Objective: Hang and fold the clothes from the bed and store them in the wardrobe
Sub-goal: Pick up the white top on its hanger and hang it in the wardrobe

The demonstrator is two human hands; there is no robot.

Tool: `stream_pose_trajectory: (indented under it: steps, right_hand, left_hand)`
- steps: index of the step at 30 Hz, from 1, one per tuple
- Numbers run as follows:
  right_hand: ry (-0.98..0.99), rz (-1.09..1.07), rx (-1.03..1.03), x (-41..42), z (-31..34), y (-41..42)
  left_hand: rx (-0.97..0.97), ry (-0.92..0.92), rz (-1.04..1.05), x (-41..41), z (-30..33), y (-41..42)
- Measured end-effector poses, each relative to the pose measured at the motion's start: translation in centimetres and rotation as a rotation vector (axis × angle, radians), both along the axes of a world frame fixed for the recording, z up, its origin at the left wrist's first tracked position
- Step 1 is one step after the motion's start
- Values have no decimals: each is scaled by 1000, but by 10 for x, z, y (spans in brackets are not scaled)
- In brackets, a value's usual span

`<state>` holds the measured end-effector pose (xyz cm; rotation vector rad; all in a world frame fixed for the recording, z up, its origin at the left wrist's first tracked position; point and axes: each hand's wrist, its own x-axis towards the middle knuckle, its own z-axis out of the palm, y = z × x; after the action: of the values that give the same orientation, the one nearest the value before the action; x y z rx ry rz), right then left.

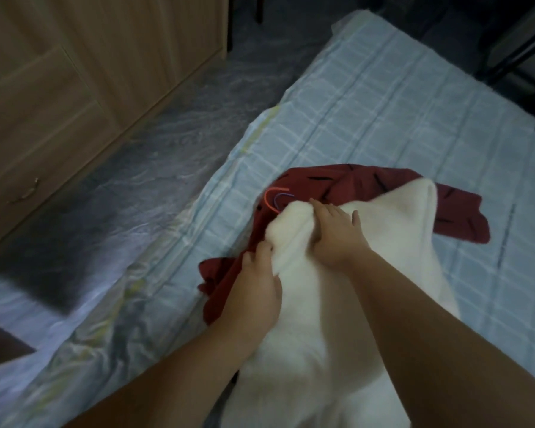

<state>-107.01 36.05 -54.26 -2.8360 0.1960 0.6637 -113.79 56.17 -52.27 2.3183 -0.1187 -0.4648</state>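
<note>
A white garment (318,319) lies across the bed (383,112), reaching from the middle toward me. My left hand (257,288) grips its left edge with curled fingers. My right hand (334,236) presses on its upper part, fingers bunching the cloth. Under it lies a dark red garment (328,180) with black marks. Two hanger hooks, one orange (272,196) and one purple (280,200), stick out beside the white cloth's top; the rest of the hangers is hidden.
The bed has a light blue checked sheet and fills the right side. A wooden wardrobe (59,88) with a metal handle (28,189) stands at the left. Between them runs a dark, shiny floor (155,149). Dark furniture legs (513,50) stand at the far right.
</note>
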Motion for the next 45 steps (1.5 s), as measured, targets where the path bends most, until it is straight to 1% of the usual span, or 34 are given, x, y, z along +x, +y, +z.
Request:
stream_pose_trajectory:
  steps: [3, 6, 8, 9, 13, 15, 17, 19, 23, 26, 29, 31, 33, 35, 37, 39, 41, 43, 45]
  right_hand:
    - [-157, -70, 44, -9, 25, -4]
    - [-362, -71, -19, -26, 63, -7]
    - [-489, -88, -44, -43, 92, -6]
    - [-524, -106, -44, -52, 106, -4]
    - [-558, -155, -97, -91, 159, 10]
    - [-610, -175, -121, -110, 187, 23]
    - [-662, -206, -131, -125, 219, 37]
    - [-721, -250, -100, -143, 254, 52]
    - [-800, -368, -44, -197, 330, 94]
    - [-778, -431, 35, -242, 385, 127]
    - [-739, -453, 64, -286, 432, 144]
    - [-769, -462, 77, -316, 453, 155]
    - [-854, -480, 61, -345, 464, 169]
    - [-952, -512, 36, -371, 465, 187]
    - [-1033, -514, 43, -393, 462, 204]
    - [-1075, -479, 51, -414, 459, 216]
    - [-1024, -450, 59, -436, 458, 223]
    - [-913, -425, 85, -461, 460, 230]
    - [-825, -399, 96, -487, 461, 237]
  left_hand:
    - [-124, -159, -54, -6, 12, 11]
    - [-197, -302, -123, -9, 33, 26]
    - [-201, -328, -108, -5, 48, 35]
    - [-190, -311, -102, -3, 57, 38]
    - [-144, -183, -176, 8, 99, 50]
    - [-130, -181, -211, 9, 126, 56]
    - [-131, -217, -253, 6, 156, 63]
    - [-151, -247, -312, -2, 188, 73]
    - [-364, -236, -471, -22, 259, 99]
    - [-496, -275, -535, -39, 315, 120]
    - [-610, -297, -593, -58, 362, 141]
    - [-631, -267, -671, -71, 391, 157]
    - [-620, -290, -716, -88, 414, 172]
    - [-603, -367, -718, -108, 431, 185]
    - [-506, -445, -704, -131, 443, 197]
    - [-351, -489, -765, -155, 452, 210]
    - [-273, -429, -823, -182, 462, 223]
    - [-266, -366, -812, -214, 470, 232]
    - [-264, -346, -788, -246, 475, 238]
